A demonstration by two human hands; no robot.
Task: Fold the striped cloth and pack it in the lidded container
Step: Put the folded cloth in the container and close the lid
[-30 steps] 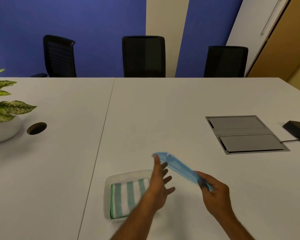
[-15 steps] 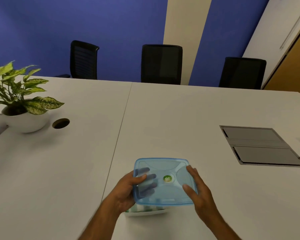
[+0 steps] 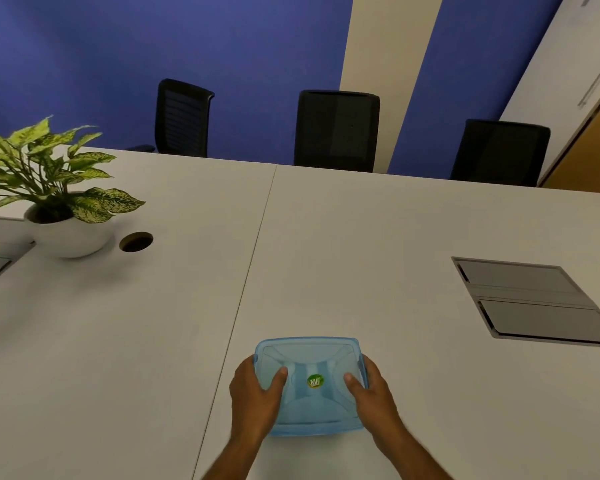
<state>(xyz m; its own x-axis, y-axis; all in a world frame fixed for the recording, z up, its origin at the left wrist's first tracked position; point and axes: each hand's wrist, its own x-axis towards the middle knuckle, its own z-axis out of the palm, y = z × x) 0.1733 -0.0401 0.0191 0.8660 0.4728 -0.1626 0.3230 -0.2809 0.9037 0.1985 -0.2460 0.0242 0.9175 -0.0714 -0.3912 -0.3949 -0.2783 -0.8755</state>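
Striped cloth is nowhere to be seen from where I stand; I take it to be packed under the translucent blue lid [image 3: 309, 382], though the plastic is too cloudy to be sure. That lid lies flat over the container, of which nothing shows, on the white desk [image 3: 395, 237], just right of the seam [image 3: 253, 271] between the two desk panels.

The left hand [image 3: 253, 396] grips the lid's left edge, thumb lying on top and fingers curled under out of sight. The right hand [image 3: 371, 393] does the same on the right edge. Both are partly closed around the rim, on either side of the round green sticker [image 3: 315, 381].

My worry is the seal. I cannot tell whether every corner has seated. If the thumbs press only near the middle, the far corners, well away from the hands, may stay proud and the lid could pop off later. A bulging fold of cloth caught under the rim would cause the same. Uneven pressing might also skid the whole box along the smooth desk toward the seam.
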